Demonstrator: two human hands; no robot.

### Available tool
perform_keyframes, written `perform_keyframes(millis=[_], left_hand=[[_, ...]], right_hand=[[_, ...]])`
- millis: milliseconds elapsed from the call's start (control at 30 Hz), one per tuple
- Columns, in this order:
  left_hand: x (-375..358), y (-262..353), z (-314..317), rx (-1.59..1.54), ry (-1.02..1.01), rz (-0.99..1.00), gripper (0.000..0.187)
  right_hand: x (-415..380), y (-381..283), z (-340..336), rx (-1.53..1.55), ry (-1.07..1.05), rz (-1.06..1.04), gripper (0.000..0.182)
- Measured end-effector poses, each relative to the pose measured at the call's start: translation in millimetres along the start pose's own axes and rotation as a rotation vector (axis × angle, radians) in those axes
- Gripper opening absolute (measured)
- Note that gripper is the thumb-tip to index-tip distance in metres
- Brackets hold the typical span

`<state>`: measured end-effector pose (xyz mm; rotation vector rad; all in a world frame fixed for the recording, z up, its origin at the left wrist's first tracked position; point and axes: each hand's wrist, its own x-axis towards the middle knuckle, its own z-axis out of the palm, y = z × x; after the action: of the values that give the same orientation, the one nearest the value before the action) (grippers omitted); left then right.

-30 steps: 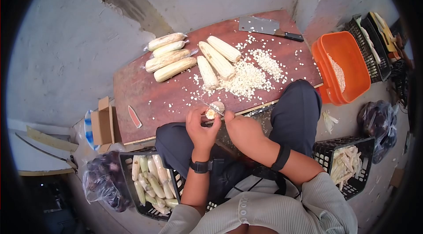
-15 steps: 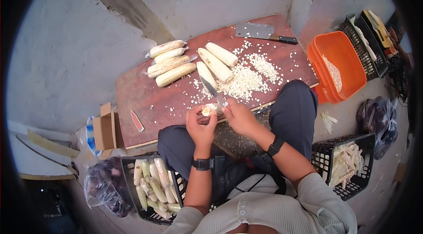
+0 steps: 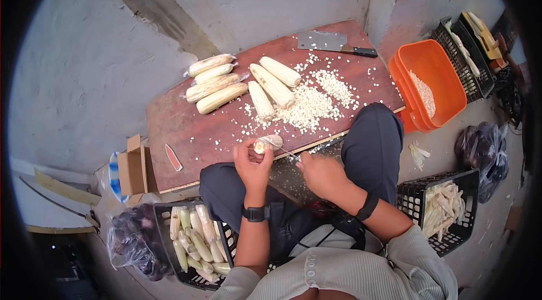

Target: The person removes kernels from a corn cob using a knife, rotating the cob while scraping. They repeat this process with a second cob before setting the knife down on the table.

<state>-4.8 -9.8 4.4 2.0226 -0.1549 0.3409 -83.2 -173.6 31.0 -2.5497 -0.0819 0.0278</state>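
An ear of corn (image 3: 270, 142) is held by my left hand (image 3: 252, 165) over the near edge of the red board, its cut end towards me. My right hand (image 3: 326, 173) is closed round a knife (image 3: 287, 152), whose thin blade lies against that ear. Loose kernels (image 3: 309, 109) are heaped on the board just beyond. Beside the heap lie three bare ears (image 3: 272, 85), and several wrapped ears (image 3: 217, 85) rest farther left.
A cleaver (image 3: 324, 41) lies at the board's (image 3: 175, 114) far right; a small red-and-white blade-shaped piece (image 3: 173, 157) lies at left. Around stand an orange bin (image 3: 450, 88) with kernels, a crate of corn (image 3: 164, 243), a crate of husks (image 3: 473, 209) and a cardboard box (image 3: 131, 173).
My right hand has moved right and down. The knife has swung from pointing up over the board to lying across the ear in my left hand. The view has shifted slightly.
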Motion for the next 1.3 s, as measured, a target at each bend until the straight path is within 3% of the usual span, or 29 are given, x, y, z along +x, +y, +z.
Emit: perform_keyframes(millis=[300, 500, 600, 800, 1000, 1100, 1200, 1300], left_hand=[[0.5, -2.3, 2.5, -0.041, -0.032, 0.031, 0.030], [1.4, 6.0, 0.5, 0.040, -0.074, 0.095, 0.030], [-2.1, 10.2, 5.0, 0.041, -0.081, 0.095, 0.030], [-0.8, -2.7, 2.6, -0.006, -0.007, 0.038, 0.032], [-1.1, -3.3, 5.2, 0.002, 0.002, 0.080, 0.033], [-2.4, -3.4, 4.6, -0.025, 0.015, 0.057, 0.033], [-2.1, -2.0, 2.0, -0.028, 0.008, 0.035, 0.033], [-3.8, 0.4, 1.5, -0.041, 0.007, 0.006, 0.031]], right_hand=[[8.8, 3.9, 2.3, -0.111, -0.131, 0.062, 0.019], [29.6, -7.5, 13.1, -0.108, -0.098, 0.033, 0.014], [46.1, -11.5, 27.4, -0.079, 0.078, -0.026, 0.011], [62.1, -13.7, 31.5, -0.007, 0.010, -0.027, 0.018], [62.8, 7.6, 39.6, 0.403, 0.012, 0.014, 0.025], [55.9, 9.3, 30.4, 0.494, 0.099, 0.131, 0.025], [41.8, -1.0, 9.8, 0.318, 0.057, 0.174, 0.024], [23.8, -10.0, 2.4, 0.170, 0.155, -0.021, 0.023]])
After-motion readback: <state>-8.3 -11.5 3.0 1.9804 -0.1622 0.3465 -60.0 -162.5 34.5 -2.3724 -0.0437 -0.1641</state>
